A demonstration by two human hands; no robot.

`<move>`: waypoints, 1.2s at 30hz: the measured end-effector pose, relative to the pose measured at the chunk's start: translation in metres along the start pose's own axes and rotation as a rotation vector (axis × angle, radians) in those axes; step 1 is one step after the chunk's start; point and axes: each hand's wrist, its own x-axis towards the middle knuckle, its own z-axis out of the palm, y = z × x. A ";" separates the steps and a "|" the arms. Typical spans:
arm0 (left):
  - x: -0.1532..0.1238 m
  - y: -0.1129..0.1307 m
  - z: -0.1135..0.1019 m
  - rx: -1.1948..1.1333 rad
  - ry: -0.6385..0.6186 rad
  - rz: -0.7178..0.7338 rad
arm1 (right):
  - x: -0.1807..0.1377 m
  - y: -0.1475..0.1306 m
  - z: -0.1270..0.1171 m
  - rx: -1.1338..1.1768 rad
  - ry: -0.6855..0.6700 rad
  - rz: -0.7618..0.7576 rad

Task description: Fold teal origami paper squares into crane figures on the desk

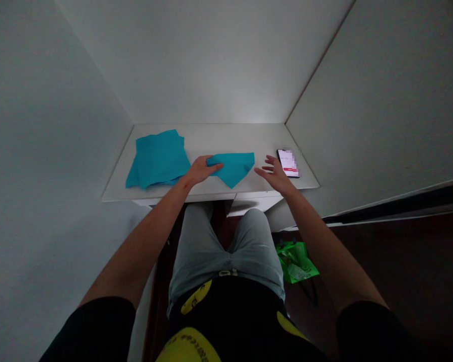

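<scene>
A folded piece of teal cloth (234, 168) lies at the middle of the white desk, with one corner pointing toward me. My left hand (202, 169) grips its left end, the thumb on top and the fingers behind it. My right hand (275, 174) is held just off the cloth's right end, fingers spread and nothing in them. Left of my left hand rests a loose stack of larger teal cloths (160, 158), their edges unevenly aligned.
A phone (288, 163) with a lit screen lies by the desk's right edge, close to my right hand. Walls enclose the white desk (211, 131) at the back and sides. Under the desk is a drawer (254, 202). A green bag (296, 261) sits on the dark floor, right of my legs.
</scene>
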 end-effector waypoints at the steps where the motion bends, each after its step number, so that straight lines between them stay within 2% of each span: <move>1: 0.002 -0.006 0.002 0.067 0.017 -0.039 | 0.003 0.005 0.008 -0.049 0.007 0.001; 3: 0.001 -0.018 0.008 0.200 0.066 -0.112 | 0.005 0.011 0.025 -0.199 0.005 -0.079; 5: -0.004 -0.030 0.013 0.282 0.109 -0.151 | 0.002 0.011 0.040 -0.394 -0.040 -0.221; 7: -0.009 -0.040 0.016 0.308 0.141 -0.155 | -0.004 0.009 0.050 -0.576 -0.139 -0.344; 9: -0.012 -0.047 0.016 0.310 0.161 -0.139 | -0.011 0.007 0.056 -0.686 -0.240 -0.400; 12: -0.016 -0.051 0.014 0.300 0.186 -0.111 | -0.021 0.007 0.060 -0.734 -0.259 -0.412; 14: -0.022 -0.047 0.016 0.354 0.275 -0.080 | -0.028 0.009 0.060 -0.734 -0.229 -0.408; 16: -0.031 -0.038 0.024 0.468 0.360 0.000 | -0.035 0.011 0.060 -0.740 -0.209 -0.420; 17: -0.036 -0.032 0.030 0.528 0.362 0.061 | -0.039 0.012 0.061 -0.746 -0.206 -0.435; 20: -0.046 -0.016 0.058 0.608 0.152 0.241 | -0.048 0.015 0.063 -0.754 -0.249 -0.497; 22: -0.046 -0.013 0.077 0.605 0.077 0.251 | -0.051 0.018 0.062 -0.737 -0.275 -0.519; 24: -0.041 -0.015 0.090 0.593 0.070 0.220 | -0.051 0.022 0.058 -0.715 -0.275 -0.523; 26: -0.035 -0.021 0.093 0.582 0.049 0.224 | -0.050 0.027 0.051 -0.705 -0.279 -0.529; 30: -0.028 -0.021 0.083 0.599 0.000 0.287 | -0.048 0.034 0.041 -0.709 -0.282 -0.532; 33: -0.033 -0.015 0.081 0.617 0.033 0.266 | -0.050 0.034 0.040 -0.695 -0.272 -0.542; 36: -0.043 -0.013 0.089 0.589 0.029 0.254 | -0.051 0.032 0.043 -0.665 -0.251 -0.557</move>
